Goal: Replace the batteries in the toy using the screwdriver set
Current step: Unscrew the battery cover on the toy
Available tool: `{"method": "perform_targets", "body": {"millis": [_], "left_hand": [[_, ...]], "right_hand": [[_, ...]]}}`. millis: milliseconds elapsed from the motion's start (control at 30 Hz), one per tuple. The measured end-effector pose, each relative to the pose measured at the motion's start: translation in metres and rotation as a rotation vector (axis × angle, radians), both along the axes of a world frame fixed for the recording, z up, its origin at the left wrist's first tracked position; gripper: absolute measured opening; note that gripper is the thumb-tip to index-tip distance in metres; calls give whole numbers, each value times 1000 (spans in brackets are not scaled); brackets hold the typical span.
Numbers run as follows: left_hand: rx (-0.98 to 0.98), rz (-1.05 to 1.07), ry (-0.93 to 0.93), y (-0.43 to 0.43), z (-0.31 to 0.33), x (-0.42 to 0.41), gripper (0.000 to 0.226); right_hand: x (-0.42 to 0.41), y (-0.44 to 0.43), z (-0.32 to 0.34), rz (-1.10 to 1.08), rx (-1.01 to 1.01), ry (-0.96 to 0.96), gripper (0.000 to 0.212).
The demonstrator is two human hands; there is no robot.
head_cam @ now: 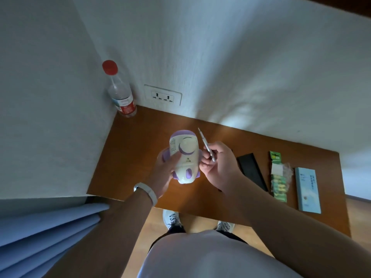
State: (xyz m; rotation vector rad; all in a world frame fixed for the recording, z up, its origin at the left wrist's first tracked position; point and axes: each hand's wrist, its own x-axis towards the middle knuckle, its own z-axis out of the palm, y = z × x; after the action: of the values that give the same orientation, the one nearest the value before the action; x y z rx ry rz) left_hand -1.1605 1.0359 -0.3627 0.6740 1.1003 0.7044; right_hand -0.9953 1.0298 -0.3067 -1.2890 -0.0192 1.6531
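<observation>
in the head view, a white and purple plastic toy is held above the wooden table, a little below the middle of the picture, with its flat underside turned up toward the camera. a round dial-like part and a small marked panel are seen on that face; whether a battery cover is open or fastened cannot be told.

the toy is judged to be light, stiff and hollow, with a smooth, rather slippery shell. it is best taken round its narrow waist or by the purple side lobes, so that the underside is left free for the tool.

the left hand is closed round the toy from its 9 o'clock side, the thumb laid across the white face. a white wristband is worn on that wrist.

the right hand is curled round a slim precision screwdriver, pinched near its rear end, the tip pointed toward 11 o'clock and clear of the toy. its fingertips lie just beside the toy's 3 o'clock edge; contact cannot be confirmed.

at 3 o'clock from the hands, a black case, a green battery pack and a light blue box are laid side by side on the table.
</observation>
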Motion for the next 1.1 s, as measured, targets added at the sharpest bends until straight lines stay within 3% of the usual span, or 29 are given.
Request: {"method": "perform_targets", "body": {"millis": [233, 533, 667, 833, 967, 1100], "left_hand": [[67, 0, -7, 1, 24, -1, 82], [241, 74, -22, 12, 103, 3, 88], [333, 139, 59, 14, 131, 7, 91], [441, 197, 116, 11, 156, 11, 93], [546, 191, 152, 2, 171, 13, 71], [581, 193, 174, -8, 182, 15, 69]], "right_hand": [[13, -6, 25, 2, -20, -52, 15], [32, -29, 80, 125, 188, -118, 16], [40, -42, 105, 241, 351, -330, 19], [45, -56, 134, 236, 447, -430, 13], [46, -70, 153, 331, 488, -788, 15], [44, -84, 166, 377, 541, -1069, 11]]}}
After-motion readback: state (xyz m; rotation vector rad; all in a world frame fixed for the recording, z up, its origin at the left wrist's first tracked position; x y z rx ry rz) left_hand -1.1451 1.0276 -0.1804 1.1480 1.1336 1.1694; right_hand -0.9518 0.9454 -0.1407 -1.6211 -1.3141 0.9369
